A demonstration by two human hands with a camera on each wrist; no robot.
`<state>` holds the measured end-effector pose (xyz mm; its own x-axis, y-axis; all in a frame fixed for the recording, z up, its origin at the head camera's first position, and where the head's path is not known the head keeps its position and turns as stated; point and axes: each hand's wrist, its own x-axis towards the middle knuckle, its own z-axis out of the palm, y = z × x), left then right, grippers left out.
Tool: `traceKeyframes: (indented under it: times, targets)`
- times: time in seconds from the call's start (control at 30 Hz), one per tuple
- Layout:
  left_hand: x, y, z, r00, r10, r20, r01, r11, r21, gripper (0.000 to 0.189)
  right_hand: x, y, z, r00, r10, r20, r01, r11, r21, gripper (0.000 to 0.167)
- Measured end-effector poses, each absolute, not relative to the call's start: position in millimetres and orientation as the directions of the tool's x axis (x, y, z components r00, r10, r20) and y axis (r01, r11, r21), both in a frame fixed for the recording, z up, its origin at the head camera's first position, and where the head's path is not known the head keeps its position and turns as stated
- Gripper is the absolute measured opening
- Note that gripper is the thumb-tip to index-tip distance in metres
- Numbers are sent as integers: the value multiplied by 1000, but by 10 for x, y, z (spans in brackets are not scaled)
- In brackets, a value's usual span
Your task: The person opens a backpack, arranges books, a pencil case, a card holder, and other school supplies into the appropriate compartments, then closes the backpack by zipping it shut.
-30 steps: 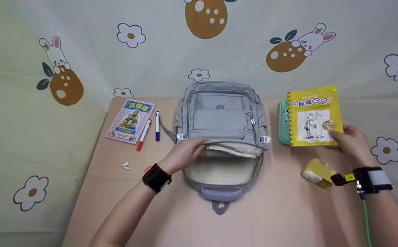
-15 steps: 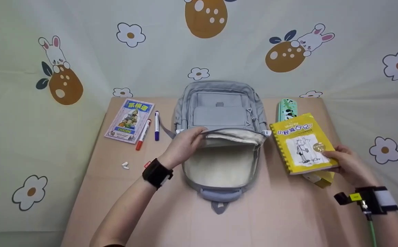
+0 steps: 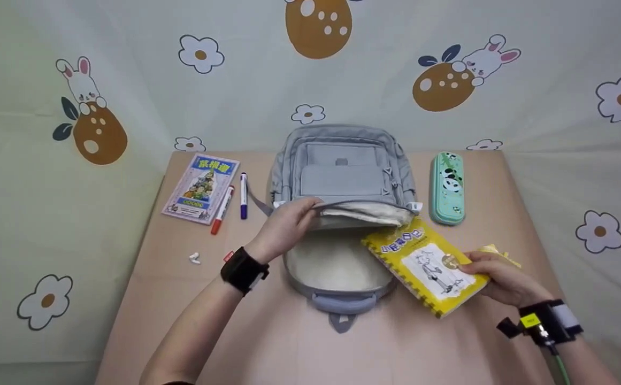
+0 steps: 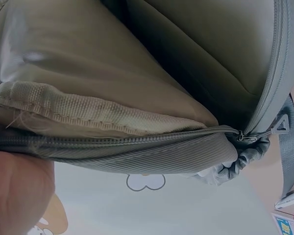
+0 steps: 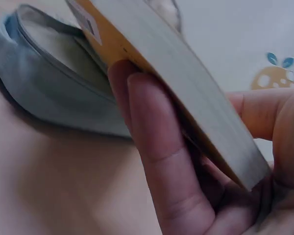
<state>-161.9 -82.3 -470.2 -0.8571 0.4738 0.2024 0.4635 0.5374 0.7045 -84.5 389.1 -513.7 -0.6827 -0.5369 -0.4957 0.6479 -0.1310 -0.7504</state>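
A grey backpack (image 3: 342, 182) lies on the table with its main compartment unzipped and the pale lining showing. My left hand (image 3: 291, 224) grips the upper edge of that opening and holds it raised; the left wrist view shows the zipper edge (image 4: 112, 142) by the thumb side of the hand. In my right hand (image 3: 508, 278) is a yellow spiral-bound book (image 3: 428, 267), pinched at its right side between thumb and fingers. It is tilted, and its upper left corner overlaps the right side of the opening. The right wrist view shows fingers (image 5: 157, 142) under the book's back cover.
A green panda pencil case (image 3: 448, 187) lies right of the backpack. A yellow object (image 3: 497, 254) is mostly hidden behind the right hand. On the left are a comic book (image 3: 201, 187), a red marker (image 3: 222, 209), a blue marker (image 3: 243, 195) and a white earbud (image 3: 194, 258).
My right hand has brought the yellow book down and left from over the pencil case to the backpack's opening, turning it. My left hand has lifted the opening's edge slightly higher.
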Motion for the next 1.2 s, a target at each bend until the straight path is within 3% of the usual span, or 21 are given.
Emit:
traceKeyframes:
  times: [0.17,0.5,1.2]
  targets:
    - [-1625,-819,-4711,-844,487,227,494,538,683,22,-969,3409,-5252,-653,-594,-470,683,-194,-704,39]
    - [-1614,-830,-4670,-849,486,206,477,540,693,25,-1279,2551,-5364,-774,-455,-440,603,-321,-730,60]
    - [-1599,-849,-4692,-835,511,205,496,537,682,25,-1762,1846,-5567,-865,-342,-369,495,-453,-742,46]
